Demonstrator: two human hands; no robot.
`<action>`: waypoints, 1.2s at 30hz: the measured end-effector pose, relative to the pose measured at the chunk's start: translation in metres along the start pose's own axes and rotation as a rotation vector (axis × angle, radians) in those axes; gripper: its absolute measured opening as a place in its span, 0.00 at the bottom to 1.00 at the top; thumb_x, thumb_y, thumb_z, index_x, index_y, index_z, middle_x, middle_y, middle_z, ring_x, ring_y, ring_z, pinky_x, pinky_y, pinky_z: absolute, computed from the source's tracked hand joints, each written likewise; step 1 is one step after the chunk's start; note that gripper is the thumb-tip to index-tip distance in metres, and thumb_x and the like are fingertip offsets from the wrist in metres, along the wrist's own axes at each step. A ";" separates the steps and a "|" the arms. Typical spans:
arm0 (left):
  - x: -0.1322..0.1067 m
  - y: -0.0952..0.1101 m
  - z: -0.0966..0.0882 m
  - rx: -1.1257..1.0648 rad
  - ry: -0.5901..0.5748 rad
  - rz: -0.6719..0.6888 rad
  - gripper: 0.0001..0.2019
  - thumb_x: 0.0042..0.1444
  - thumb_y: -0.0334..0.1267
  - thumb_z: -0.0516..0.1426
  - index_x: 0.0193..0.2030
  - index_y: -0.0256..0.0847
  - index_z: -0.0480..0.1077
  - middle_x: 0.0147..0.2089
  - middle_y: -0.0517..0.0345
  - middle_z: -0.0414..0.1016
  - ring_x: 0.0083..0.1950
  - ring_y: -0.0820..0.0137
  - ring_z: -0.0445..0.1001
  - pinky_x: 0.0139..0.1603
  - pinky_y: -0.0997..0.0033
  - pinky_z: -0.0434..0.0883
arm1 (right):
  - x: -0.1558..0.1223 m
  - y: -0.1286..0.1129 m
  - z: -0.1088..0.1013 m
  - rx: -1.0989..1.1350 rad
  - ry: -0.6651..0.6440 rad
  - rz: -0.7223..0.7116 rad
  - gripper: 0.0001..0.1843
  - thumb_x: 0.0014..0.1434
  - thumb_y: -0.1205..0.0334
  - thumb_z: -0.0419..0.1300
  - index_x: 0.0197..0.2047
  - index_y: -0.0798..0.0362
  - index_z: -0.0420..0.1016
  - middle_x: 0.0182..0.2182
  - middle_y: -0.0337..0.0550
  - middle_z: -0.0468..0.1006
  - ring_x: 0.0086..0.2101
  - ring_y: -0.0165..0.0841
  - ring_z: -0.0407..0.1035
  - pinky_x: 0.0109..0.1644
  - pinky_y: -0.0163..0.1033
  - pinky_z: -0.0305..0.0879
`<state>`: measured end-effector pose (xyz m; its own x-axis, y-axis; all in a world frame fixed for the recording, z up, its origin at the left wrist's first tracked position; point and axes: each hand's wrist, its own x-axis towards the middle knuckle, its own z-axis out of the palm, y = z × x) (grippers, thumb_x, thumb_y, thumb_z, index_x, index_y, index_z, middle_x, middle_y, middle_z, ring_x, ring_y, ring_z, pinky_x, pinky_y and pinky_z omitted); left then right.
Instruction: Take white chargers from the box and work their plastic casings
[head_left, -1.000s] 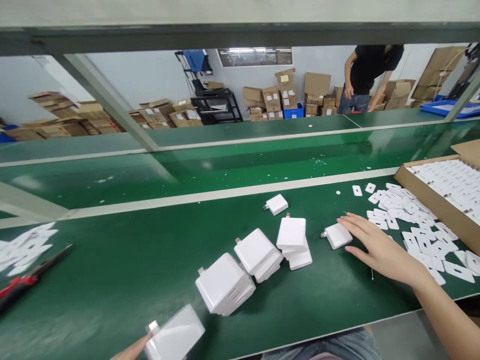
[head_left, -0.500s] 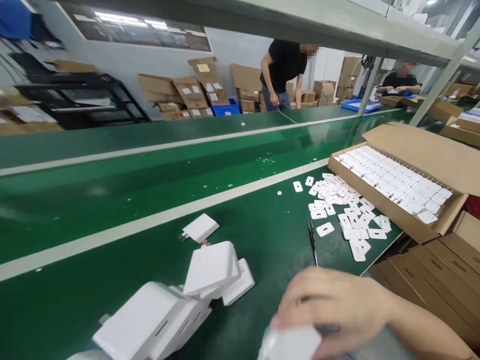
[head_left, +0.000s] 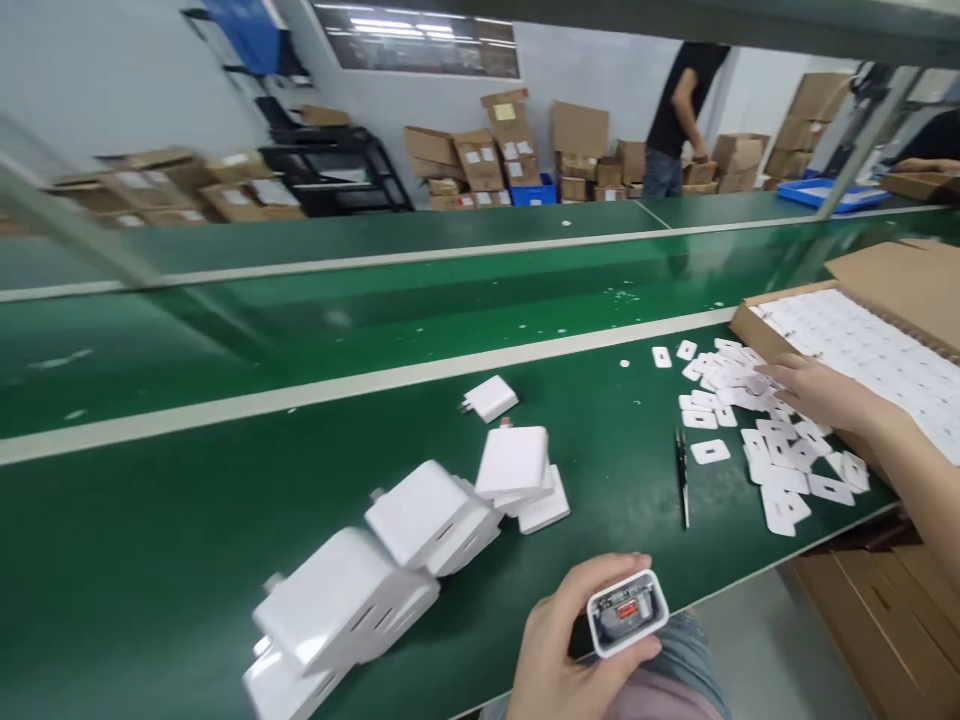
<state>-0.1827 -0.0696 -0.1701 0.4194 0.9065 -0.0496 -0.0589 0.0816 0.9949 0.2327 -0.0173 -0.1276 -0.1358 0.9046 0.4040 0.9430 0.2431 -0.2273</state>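
Observation:
My left hand holds a white charger shell near the table's front edge, open end up, with red and dark parts showing inside. My right hand reaches to the right and rests on a scatter of small white cover plates; its fingertips are on the pile and I cannot see whether they pinch a plate. Several more white charger shells lie in a loose row on the green table. Black tweezers lie between the shells and the plates.
An open cardboard box of white plates stands at the right edge. Brown cartons sit below it. A green conveyor belt runs behind. At the back a person in black bends over stacked cardboard boxes.
My right hand picked a shell off the table and passed it over; my left hand now holds it open end up. My right hand has gone to the cover plates.

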 end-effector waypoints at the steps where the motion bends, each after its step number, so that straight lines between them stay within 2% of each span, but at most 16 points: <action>1: 0.001 0.001 0.000 -0.011 0.004 -0.012 0.16 0.50 0.39 0.69 0.48 0.49 0.79 0.50 0.53 0.85 0.52 0.59 0.82 0.50 0.71 0.78 | -0.001 0.016 0.008 -0.037 -0.032 0.038 0.15 0.64 0.55 0.59 0.43 0.53 0.84 0.41 0.42 0.84 0.45 0.43 0.80 0.39 0.33 0.73; 3: 0.002 0.002 -0.001 -0.021 0.018 -0.032 0.16 0.53 0.37 0.66 0.50 0.49 0.77 0.52 0.54 0.84 0.54 0.61 0.81 0.50 0.73 0.76 | -0.003 0.037 0.022 -0.100 -0.107 0.132 0.15 0.64 0.58 0.57 0.47 0.50 0.82 0.45 0.44 0.83 0.48 0.45 0.78 0.43 0.37 0.74; 6: 0.002 0.002 -0.003 -0.018 0.011 -0.039 0.13 0.57 0.36 0.64 0.50 0.49 0.77 0.52 0.55 0.82 0.53 0.63 0.80 0.50 0.74 0.75 | -0.001 0.050 0.031 -0.120 -0.194 0.208 0.14 0.62 0.59 0.58 0.47 0.53 0.81 0.49 0.54 0.81 0.49 0.52 0.77 0.49 0.49 0.74; 8: 0.002 0.001 -0.006 -0.007 -0.025 -0.018 0.13 0.58 0.37 0.64 0.50 0.49 0.78 0.53 0.55 0.82 0.52 0.64 0.80 0.49 0.74 0.76 | 0.004 0.048 0.027 -0.107 -0.223 0.218 0.12 0.60 0.59 0.61 0.45 0.53 0.81 0.49 0.58 0.80 0.50 0.55 0.75 0.53 0.55 0.72; 10: 0.003 0.000 -0.009 -0.006 -0.058 0.023 0.14 0.58 0.35 0.64 0.50 0.51 0.78 0.54 0.56 0.82 0.54 0.64 0.79 0.50 0.74 0.75 | 0.008 0.034 0.019 -0.101 -0.222 0.238 0.14 0.63 0.56 0.59 0.48 0.52 0.78 0.51 0.59 0.79 0.53 0.56 0.72 0.56 0.60 0.69; 12: 0.003 -0.001 -0.010 -0.016 -0.066 0.067 0.15 0.56 0.33 0.66 0.50 0.53 0.79 0.54 0.58 0.82 0.57 0.64 0.78 0.52 0.74 0.75 | 0.008 0.005 0.010 -0.062 -0.171 0.271 0.17 0.67 0.51 0.54 0.54 0.49 0.73 0.52 0.57 0.78 0.53 0.54 0.72 0.55 0.61 0.71; 14: 0.005 -0.002 -0.010 -0.017 -0.055 0.105 0.16 0.56 0.32 0.65 0.50 0.55 0.79 0.55 0.58 0.81 0.58 0.65 0.78 0.50 0.75 0.76 | 0.001 -0.042 0.004 0.056 -0.080 0.244 0.17 0.70 0.49 0.52 0.57 0.45 0.69 0.50 0.53 0.78 0.49 0.49 0.75 0.50 0.56 0.75; 16: 0.007 -0.003 -0.008 -0.012 -0.024 0.136 0.16 0.57 0.30 0.64 0.49 0.56 0.79 0.55 0.58 0.81 0.57 0.66 0.79 0.47 0.78 0.77 | -0.008 -0.100 0.003 0.218 -0.014 0.002 0.13 0.72 0.53 0.52 0.56 0.42 0.70 0.47 0.50 0.78 0.46 0.43 0.75 0.48 0.48 0.76; 18: 0.009 -0.004 -0.006 0.000 0.016 0.174 0.16 0.57 0.29 0.64 0.49 0.55 0.79 0.55 0.58 0.81 0.56 0.66 0.80 0.46 0.79 0.77 | -0.016 -0.156 0.008 0.310 -0.099 -0.309 0.13 0.73 0.57 0.52 0.58 0.45 0.69 0.43 0.48 0.79 0.43 0.38 0.75 0.45 0.40 0.76; 20: 0.010 -0.004 -0.004 0.031 0.028 0.224 0.17 0.56 0.29 0.65 0.49 0.55 0.79 0.54 0.57 0.82 0.56 0.66 0.80 0.47 0.79 0.78 | -0.019 -0.198 0.016 0.316 -0.135 -0.463 0.15 0.74 0.59 0.51 0.60 0.51 0.69 0.41 0.49 0.79 0.39 0.36 0.75 0.42 0.37 0.75; 22: 0.008 -0.004 -0.002 0.061 0.021 0.271 0.20 0.55 0.28 0.65 0.52 0.56 0.78 0.55 0.57 0.81 0.56 0.65 0.80 0.48 0.78 0.78 | -0.017 -0.221 0.024 0.315 -0.148 -0.515 0.16 0.74 0.60 0.50 0.59 0.55 0.70 0.40 0.50 0.78 0.38 0.35 0.74 0.42 0.35 0.74; 24: 0.005 -0.003 -0.002 0.061 0.022 0.284 0.23 0.55 0.27 0.64 0.54 0.57 0.77 0.57 0.56 0.80 0.56 0.65 0.80 0.50 0.77 0.79 | -0.016 -0.227 0.030 0.336 -0.170 -0.509 0.17 0.74 0.60 0.49 0.58 0.57 0.71 0.41 0.51 0.77 0.40 0.34 0.74 0.42 0.34 0.73; 27: 0.001 -0.004 -0.005 0.015 0.011 0.272 0.24 0.56 0.27 0.63 0.56 0.59 0.76 0.59 0.56 0.79 0.58 0.64 0.79 0.52 0.74 0.79 | -0.015 -0.224 0.033 0.372 -0.211 -0.485 0.17 0.74 0.60 0.49 0.60 0.57 0.70 0.44 0.52 0.76 0.43 0.33 0.73 0.44 0.32 0.73; 30: -0.002 -0.005 -0.008 -0.032 -0.022 0.291 0.24 0.58 0.30 0.62 0.59 0.59 0.74 0.62 0.54 0.77 0.61 0.62 0.77 0.57 0.70 0.77 | -0.016 -0.220 0.033 0.404 -0.237 -0.469 0.17 0.74 0.60 0.51 0.61 0.54 0.69 0.45 0.51 0.74 0.45 0.33 0.72 0.44 0.34 0.72; 33: -0.002 -0.003 -0.009 -0.089 -0.046 0.314 0.21 0.62 0.35 0.61 0.60 0.57 0.74 0.62 0.54 0.77 0.64 0.63 0.75 0.60 0.71 0.74 | -0.018 -0.221 0.035 0.461 -0.244 -0.444 0.16 0.72 0.60 0.55 0.61 0.47 0.70 0.45 0.48 0.73 0.45 0.35 0.70 0.46 0.37 0.71; 36: 0.000 0.000 -0.007 -0.136 -0.019 0.324 0.17 0.64 0.36 0.60 0.57 0.58 0.76 0.60 0.58 0.79 0.61 0.68 0.76 0.59 0.77 0.73 | -0.023 -0.224 0.042 0.652 -0.263 -0.265 0.21 0.70 0.56 0.59 0.64 0.38 0.69 0.48 0.46 0.70 0.49 0.36 0.68 0.52 0.40 0.70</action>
<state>-0.1888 -0.0671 -0.1705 0.3758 0.8867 0.2693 -0.3108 -0.1532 0.9381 0.0117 -0.0782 -0.1235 -0.4783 0.8211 0.3113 0.5090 0.5481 -0.6637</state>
